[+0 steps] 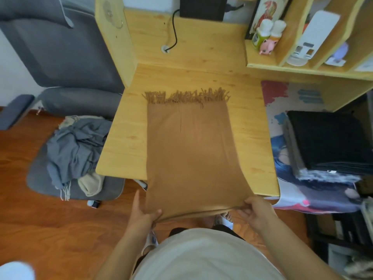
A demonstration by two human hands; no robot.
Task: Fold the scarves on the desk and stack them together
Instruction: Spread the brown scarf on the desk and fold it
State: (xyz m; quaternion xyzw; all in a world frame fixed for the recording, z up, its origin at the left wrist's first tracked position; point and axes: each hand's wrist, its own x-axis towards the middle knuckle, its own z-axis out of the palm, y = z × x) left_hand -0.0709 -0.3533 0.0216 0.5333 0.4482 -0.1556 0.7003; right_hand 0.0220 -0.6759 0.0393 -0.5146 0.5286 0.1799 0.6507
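Both hands, left (144, 209) and right (255, 211), pinch the near corners of the brown scarf (191, 150), which lies doubled over the desk's (125, 142) front edge. Folded scarves (325, 142) already sit stacked at the right edge; this one needs more folds.

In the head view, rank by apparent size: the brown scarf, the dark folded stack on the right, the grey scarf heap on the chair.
1. Brown scarf, largest.
2. Dark folded stack and grey scarf heap look about alike; unranked.
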